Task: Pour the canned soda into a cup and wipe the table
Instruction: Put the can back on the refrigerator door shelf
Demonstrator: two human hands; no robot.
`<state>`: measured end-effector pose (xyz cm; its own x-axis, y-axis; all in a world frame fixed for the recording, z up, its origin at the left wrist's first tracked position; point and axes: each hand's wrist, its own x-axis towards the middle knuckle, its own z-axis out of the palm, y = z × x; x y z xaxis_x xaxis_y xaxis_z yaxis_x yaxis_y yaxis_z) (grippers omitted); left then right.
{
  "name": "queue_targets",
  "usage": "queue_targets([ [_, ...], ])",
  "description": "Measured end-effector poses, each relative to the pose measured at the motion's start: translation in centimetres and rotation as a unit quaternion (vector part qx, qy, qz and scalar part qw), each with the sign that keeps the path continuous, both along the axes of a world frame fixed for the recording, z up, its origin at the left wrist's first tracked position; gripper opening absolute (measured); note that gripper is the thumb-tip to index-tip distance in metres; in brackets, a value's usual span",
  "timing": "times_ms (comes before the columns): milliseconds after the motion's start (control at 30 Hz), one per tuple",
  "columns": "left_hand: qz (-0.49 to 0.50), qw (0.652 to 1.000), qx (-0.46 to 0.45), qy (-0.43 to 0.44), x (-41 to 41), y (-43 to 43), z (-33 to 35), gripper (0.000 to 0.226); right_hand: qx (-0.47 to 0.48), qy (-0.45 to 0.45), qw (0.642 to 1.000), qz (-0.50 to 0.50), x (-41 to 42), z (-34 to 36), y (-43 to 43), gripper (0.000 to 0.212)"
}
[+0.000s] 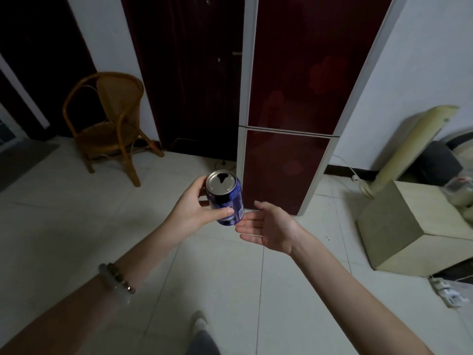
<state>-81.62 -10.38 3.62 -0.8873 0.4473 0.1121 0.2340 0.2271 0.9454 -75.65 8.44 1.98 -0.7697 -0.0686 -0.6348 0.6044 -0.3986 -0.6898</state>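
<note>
A blue soda can (226,198) with a silver top and a dark opening in its lid is held upright in front of me, above the tiled floor. My left hand (197,208) grips it from the left, thumb across the front. My right hand (268,226) is open, palm turned toward the can, its fingertips close under the can's lower right side. I cannot tell if they touch it. No cup, cloth or table is in view.
A dark red fridge (286,160) with both doors closed stands straight ahead. A wicker chair (110,124) is at the left by dark doors. A beige box (409,226) and a leaning board (409,147) sit at the right. Cables and a power strip (445,290) lie on the floor.
</note>
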Motion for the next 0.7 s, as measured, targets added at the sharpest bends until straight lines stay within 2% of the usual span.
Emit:
queue_targets([
  [300, -0.068, 0.997, -0.023, 0.038, -17.2, -0.4, 3.4, 0.068, -0.002, 0.025, 0.999, -0.037, -16.1, 2.1, -0.7, 0.044],
  [467, -0.06, 0.998, -0.011, 0.022, -24.4, 0.5, 4.7, 0.074, -0.005, 0.034, 0.999, -0.04, -23.0, 3.1, 0.2, 0.046],
  [700, -0.06, 0.998, -0.014, 0.023, -33.3, 3.4, 4.5, 0.064, -0.005, 0.034, 0.999, -0.031, -31.6, 3.3, 2.9, 0.044],
])
